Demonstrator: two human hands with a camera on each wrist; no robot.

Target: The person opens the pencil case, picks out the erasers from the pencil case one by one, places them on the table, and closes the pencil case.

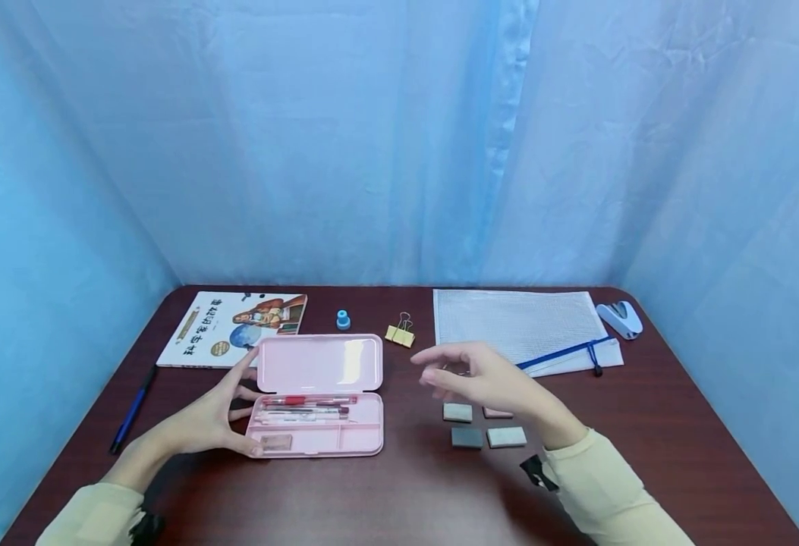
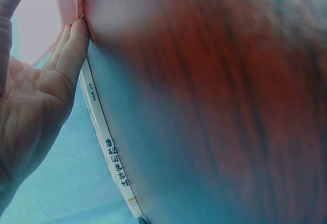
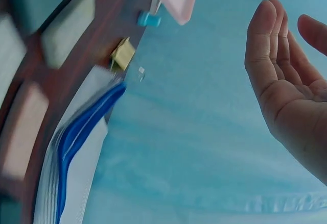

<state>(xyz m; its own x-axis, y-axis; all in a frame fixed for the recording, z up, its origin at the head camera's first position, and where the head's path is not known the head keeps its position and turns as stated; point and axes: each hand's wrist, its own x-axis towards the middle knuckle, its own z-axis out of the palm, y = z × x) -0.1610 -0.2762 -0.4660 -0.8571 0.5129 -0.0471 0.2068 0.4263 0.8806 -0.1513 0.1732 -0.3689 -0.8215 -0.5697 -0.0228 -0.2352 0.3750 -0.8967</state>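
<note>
An open pink pencil case (image 1: 317, 394) lies on the dark red table (image 1: 406, 493), with pens (image 1: 306, 406) and a small eraser in its tray. My left hand (image 1: 224, 413) touches the case's left end with straight, spread fingers (image 2: 71, 45). My right hand (image 1: 470, 375) hovers above the table to the right of the case, fingers relaxed and holding nothing (image 3: 286, 66). Several small grey and pink erasers (image 1: 484, 426) lie on the table just under the right hand.
A picture book (image 1: 231, 326) lies at the back left, a blue pen (image 1: 133, 409) beside it. A blue cap-like piece (image 1: 343, 320) and a yellow binder clip (image 1: 401, 334) sit behind the case. A white mesh zip pouch (image 1: 522, 327) and a small white stapler (image 1: 619, 318) are back right.
</note>
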